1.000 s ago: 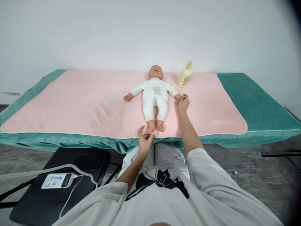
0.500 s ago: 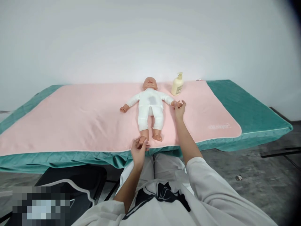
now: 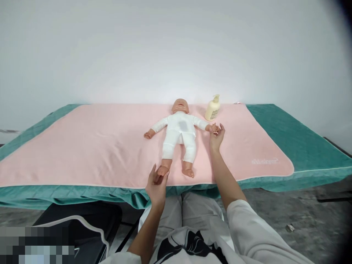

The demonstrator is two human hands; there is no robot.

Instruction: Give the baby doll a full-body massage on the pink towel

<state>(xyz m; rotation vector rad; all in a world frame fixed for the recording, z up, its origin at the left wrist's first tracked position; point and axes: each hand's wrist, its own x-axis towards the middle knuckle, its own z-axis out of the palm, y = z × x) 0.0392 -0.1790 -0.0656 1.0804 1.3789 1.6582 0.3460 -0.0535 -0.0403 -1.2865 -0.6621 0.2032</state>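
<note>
While left hand (image 3: 156, 186) holds baby doll (image 3: 180, 126) by one foot (image 3: 162, 171), right hand (image 3: 217, 139) has narrow grip on doll's hand (image 3: 215, 127).

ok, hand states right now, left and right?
Left hand: holding the doll's foot, fingers curled around it.
Right hand: holding the doll's hand between thumb and fingers.

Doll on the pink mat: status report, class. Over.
Left hand around doll's foot; right hand at doll's hand. Doll on its back, arms spread. Pump bottle standing nearby, seemingly not obstructing.
</note>
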